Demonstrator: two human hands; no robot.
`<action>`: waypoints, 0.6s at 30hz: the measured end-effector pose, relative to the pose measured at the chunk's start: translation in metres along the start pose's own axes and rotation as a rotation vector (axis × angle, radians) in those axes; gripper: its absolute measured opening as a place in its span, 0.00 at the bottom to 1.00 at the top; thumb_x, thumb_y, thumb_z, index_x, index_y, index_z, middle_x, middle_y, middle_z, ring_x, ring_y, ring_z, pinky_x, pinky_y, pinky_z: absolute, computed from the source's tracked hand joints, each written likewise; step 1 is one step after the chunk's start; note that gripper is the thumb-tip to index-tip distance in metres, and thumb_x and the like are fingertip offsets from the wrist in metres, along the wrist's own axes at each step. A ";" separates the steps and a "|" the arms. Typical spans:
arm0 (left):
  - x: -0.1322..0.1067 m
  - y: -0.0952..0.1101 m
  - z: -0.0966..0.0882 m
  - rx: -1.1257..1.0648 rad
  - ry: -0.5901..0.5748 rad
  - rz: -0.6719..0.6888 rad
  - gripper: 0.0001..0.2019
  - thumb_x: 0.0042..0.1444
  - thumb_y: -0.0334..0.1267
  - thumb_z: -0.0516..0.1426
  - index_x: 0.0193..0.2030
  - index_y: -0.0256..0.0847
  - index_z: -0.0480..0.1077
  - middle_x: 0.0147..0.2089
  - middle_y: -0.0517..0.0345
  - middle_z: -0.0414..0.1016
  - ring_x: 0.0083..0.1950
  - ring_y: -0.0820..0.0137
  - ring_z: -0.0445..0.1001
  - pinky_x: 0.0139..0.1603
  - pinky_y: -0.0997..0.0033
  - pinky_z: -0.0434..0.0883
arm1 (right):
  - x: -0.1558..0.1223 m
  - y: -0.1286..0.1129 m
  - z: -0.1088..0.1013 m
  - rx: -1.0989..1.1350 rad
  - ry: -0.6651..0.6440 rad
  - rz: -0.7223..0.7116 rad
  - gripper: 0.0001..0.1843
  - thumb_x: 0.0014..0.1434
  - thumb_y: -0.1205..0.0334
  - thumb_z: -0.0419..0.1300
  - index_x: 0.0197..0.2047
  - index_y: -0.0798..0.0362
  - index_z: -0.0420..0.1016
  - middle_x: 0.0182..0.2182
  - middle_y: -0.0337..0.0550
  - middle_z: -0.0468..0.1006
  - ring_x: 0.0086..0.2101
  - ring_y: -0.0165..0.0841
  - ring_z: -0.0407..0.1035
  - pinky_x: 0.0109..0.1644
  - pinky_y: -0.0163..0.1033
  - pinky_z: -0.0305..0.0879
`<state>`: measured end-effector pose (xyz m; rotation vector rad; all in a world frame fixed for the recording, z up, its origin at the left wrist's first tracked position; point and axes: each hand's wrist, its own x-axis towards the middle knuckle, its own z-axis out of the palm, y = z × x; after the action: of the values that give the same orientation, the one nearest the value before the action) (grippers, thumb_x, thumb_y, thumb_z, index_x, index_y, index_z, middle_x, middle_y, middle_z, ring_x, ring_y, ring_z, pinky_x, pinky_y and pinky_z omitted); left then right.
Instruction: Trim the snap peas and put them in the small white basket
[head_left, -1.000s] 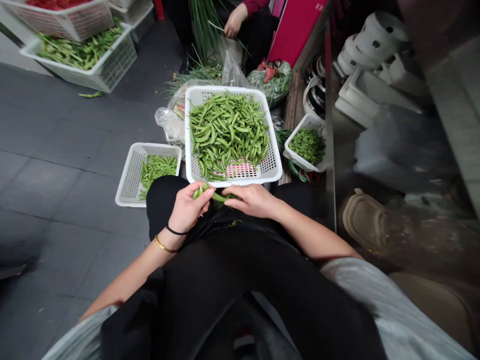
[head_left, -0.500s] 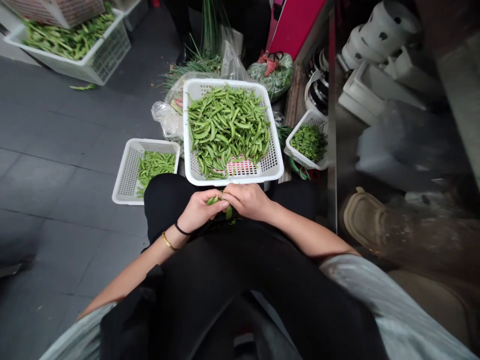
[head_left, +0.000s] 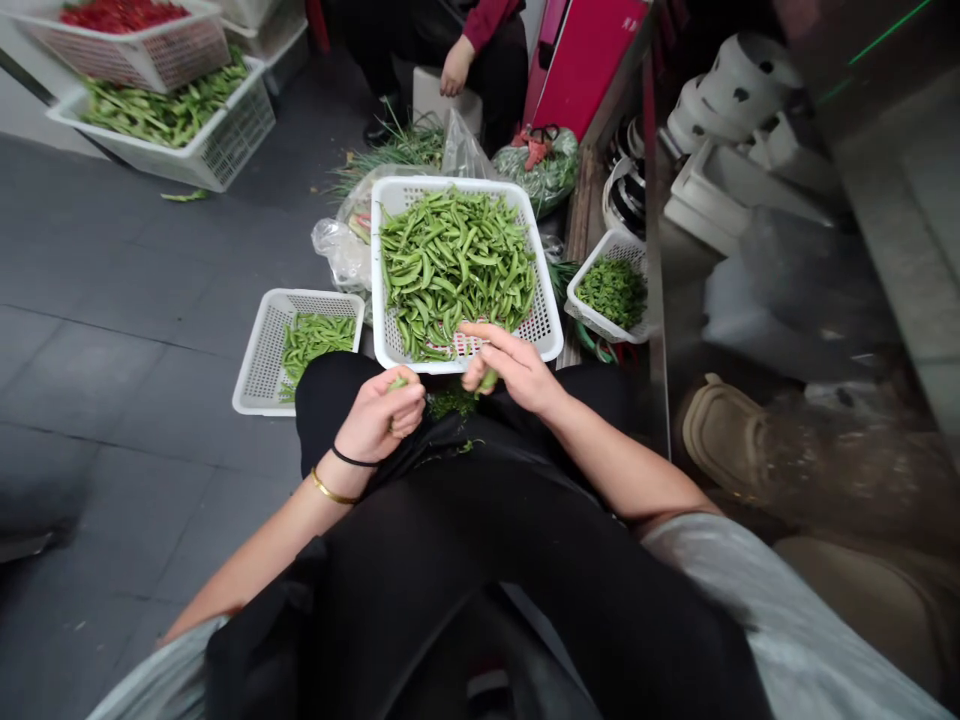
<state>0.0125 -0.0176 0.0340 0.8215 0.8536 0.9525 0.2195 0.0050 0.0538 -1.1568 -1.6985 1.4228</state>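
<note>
A large white basket (head_left: 553, 345) heaped with green pea pods (head_left: 457, 255) stands in front of my knees. Just short of its near left corner, my left hand (head_left: 381, 415) is closed around pea pods, one green end showing above the thumb. My right hand (head_left: 521, 372) reaches over the near rim, its index finger stretched out by the pods. A green pod (head_left: 487, 381) is held under that hand by the other fingers, partly hidden. Green trimmings (head_left: 450, 402) lie on the dark apron in my lap. A smaller white basket (head_left: 259, 350) with pods sits beside my left knee.
A small basket of leafy greens (head_left: 611, 292) is on the right. Stacked crates (head_left: 225, 150) with greens and red food stand at back left. A seated person's hand (head_left: 456, 68) shows beyond spring onions (head_left: 409, 148) and plastic bags. A metal-edged shelf (head_left: 657, 300) runs along the right.
My hands have come apart: the left moved slightly left with its pods, the right moved up over the basket rim. The camera view tilted up, showing the other person's hand.
</note>
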 end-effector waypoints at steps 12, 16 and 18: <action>0.006 -0.001 0.000 0.298 -0.140 -0.064 0.10 0.49 0.41 0.62 0.33 0.34 0.75 0.20 0.60 0.68 0.14 0.82 0.54 0.14 0.79 0.50 | 0.013 0.010 0.028 0.210 -0.031 0.015 0.23 0.59 0.46 0.55 0.45 0.57 0.75 0.37 0.46 0.79 0.36 0.31 0.73 0.43 0.39 0.70; 0.005 -0.001 0.002 -0.038 -0.230 -0.241 0.13 0.47 0.40 0.64 0.34 0.30 0.75 0.21 0.56 0.71 0.12 0.84 0.53 0.11 0.80 0.46 | 0.012 0.000 0.013 0.066 0.004 -0.026 0.16 0.57 0.51 0.60 0.30 0.57 0.75 0.22 0.38 0.74 0.25 0.26 0.68 0.33 0.33 0.65; 0.007 -0.004 0.006 -0.111 -0.206 -0.241 0.12 0.48 0.40 0.63 0.33 0.30 0.75 0.21 0.56 0.71 0.11 0.85 0.53 0.11 0.82 0.46 | 0.012 -0.001 0.017 -0.084 0.057 -0.118 0.15 0.58 0.54 0.58 0.28 0.57 0.73 0.22 0.38 0.73 0.25 0.26 0.66 0.32 0.32 0.63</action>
<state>0.0211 -0.0141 0.0310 0.6902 0.6967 0.6838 0.1996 0.0094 0.0500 -1.1115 -1.7713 1.2464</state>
